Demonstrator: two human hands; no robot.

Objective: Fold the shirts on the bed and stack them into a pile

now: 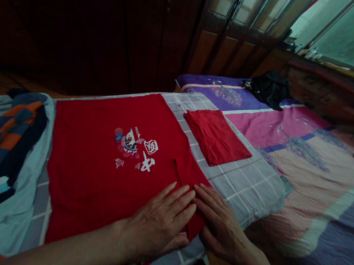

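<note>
Your left hand (pixel 160 223) and right hand (pixel 219 227) lie palm down, side by side, at the near end of a red T-shirt (pixel 96 152), which is spread flat with its white and coloured print (pixel 134 148) facing up. The left fingers (pixel 181 198) are extended, close together and resting on the red cloth, pinching nothing. The right fingers (pixel 210 198) are also extended and slightly parted, with their tips on the shirt's right edge. The hands nearly touch at the fingertips. A crease in the shirt (pixel 177 169) runs up from just above them. Along that right edge lies a strip of grey checked cloth (pixel 247 194), which widens to the right of your right hand and ends at a pink and purple quilt (pixel 296 139). A folded red garment (pixel 217 135) sits on the grey cloth, just beside the shirt and well ahead of your fingers. The shirt's left edge borders a blue and orange patterned blanket (pixel 0 157). A black cloth bundle (pixel 269 88) lies at the far end of the quilt.
</note>
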